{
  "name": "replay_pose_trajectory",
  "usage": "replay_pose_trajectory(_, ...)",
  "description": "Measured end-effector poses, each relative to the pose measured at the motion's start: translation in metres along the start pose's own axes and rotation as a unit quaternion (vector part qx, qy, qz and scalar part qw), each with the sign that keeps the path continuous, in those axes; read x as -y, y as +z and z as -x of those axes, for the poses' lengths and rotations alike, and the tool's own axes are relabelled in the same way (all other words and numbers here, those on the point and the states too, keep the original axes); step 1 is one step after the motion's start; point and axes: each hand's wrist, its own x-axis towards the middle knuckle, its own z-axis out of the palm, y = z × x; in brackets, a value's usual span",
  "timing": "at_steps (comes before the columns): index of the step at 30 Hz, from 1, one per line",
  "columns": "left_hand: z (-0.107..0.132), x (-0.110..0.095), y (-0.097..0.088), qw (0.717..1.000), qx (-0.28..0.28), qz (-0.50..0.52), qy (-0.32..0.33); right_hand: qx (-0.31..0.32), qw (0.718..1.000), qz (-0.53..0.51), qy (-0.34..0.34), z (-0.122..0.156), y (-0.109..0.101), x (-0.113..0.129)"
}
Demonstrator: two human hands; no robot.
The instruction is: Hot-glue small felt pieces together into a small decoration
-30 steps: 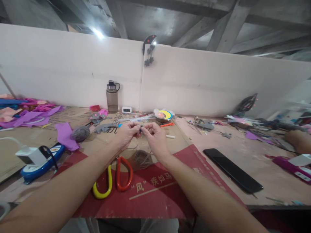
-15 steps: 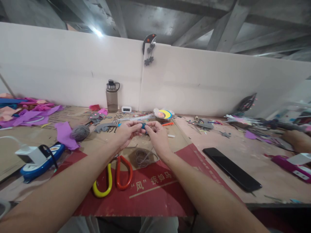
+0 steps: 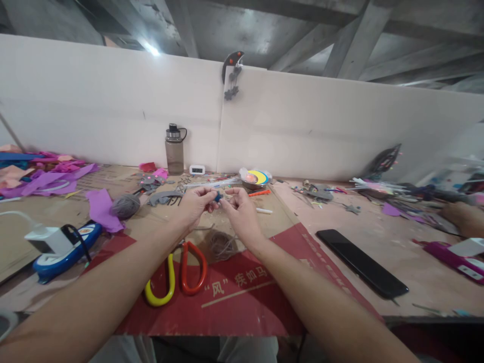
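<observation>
My left hand (image 3: 196,205) pinches a small dark-blue piece (image 3: 218,196), perhaps felt or cloth, between thumb and fingertips; its exact kind is too small to make out. Just to the right is my right hand (image 3: 242,209), thumb tip close by the blue piece and index finger raised apart from the thumb. Below the hands lies a loose coil of grey-brown cord (image 3: 221,245) on the cardboard. Large scissors with a red and a yellow handle (image 3: 194,267) rest near my left forearm, their blades mostly hidden under it.
A phone (image 3: 361,262) lies to the right, and a blue power strip (image 3: 68,252) to the left. Farther back stand a bottle (image 3: 174,151), a small white clock (image 3: 197,170) and a bowl (image 3: 255,185). Purple felt (image 3: 104,209) and grey yarn (image 3: 125,205) lie left. Another person's hand (image 3: 463,217) shows far right.
My right fingers have come away from the blue piece and spread slightly. The left hand has shifted a little left with the piece in its pinch.
</observation>
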Motion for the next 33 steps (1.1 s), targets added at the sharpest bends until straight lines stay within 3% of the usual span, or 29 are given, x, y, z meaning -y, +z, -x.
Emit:
replay_pose_trajectory(4, -0.003, 0.001, -0.005, 0.998, -0.056, 0.023, 0.016, 0.022, 0.999, 0.008, 0.023, 0.001, 0.002, -0.002)
replay_pose_trajectory(8, -0.007, -0.002, -0.013, 0.993, -0.097, 0.056, 0.024, 0.100, 0.993, 0.046, -0.039, 0.006, 0.006, -0.003)
replay_pose_trajectory(13, -0.018, -0.001, -0.030, 0.989, -0.104, 0.104, 0.003, 0.246, 0.955, 0.129, -0.101, 0.011, 0.008, -0.006)
replay_pose_trajectory(16, -0.025, 0.002, -0.041, 0.987, -0.105, 0.119, -0.009, 0.306, 0.926, 0.194, -0.104, 0.004, -0.003, -0.001)
replay_pose_trajectory(19, -0.030, 0.004, -0.048, 0.985, -0.116, 0.129, -0.019, 0.228, 0.934, 0.272, -0.033, -0.012, -0.024, 0.004)
replay_pose_trajectory(22, -0.031, 0.003, -0.051, 0.982, -0.130, 0.135, -0.020, 0.144, 0.889, 0.431, 0.055, -0.025, -0.043, -0.003)
replay_pose_trajectory(25, -0.030, -0.001, -0.051, 0.983, -0.138, 0.124, -0.007, 0.195, 0.849, 0.482, 0.093, -0.027, -0.047, -0.024)
replay_pose_trajectory(29, -0.026, -0.007, -0.046, 0.988, -0.131, 0.085, 0.022, 0.197, 0.870, 0.426, 0.150, -0.024, -0.040, -0.045)
replay_pose_trajectory(33, -0.023, -0.009, -0.042, 0.988, -0.135, 0.073, 0.038, 0.170, 0.894, 0.366, 0.195, -0.028, -0.040, -0.038)
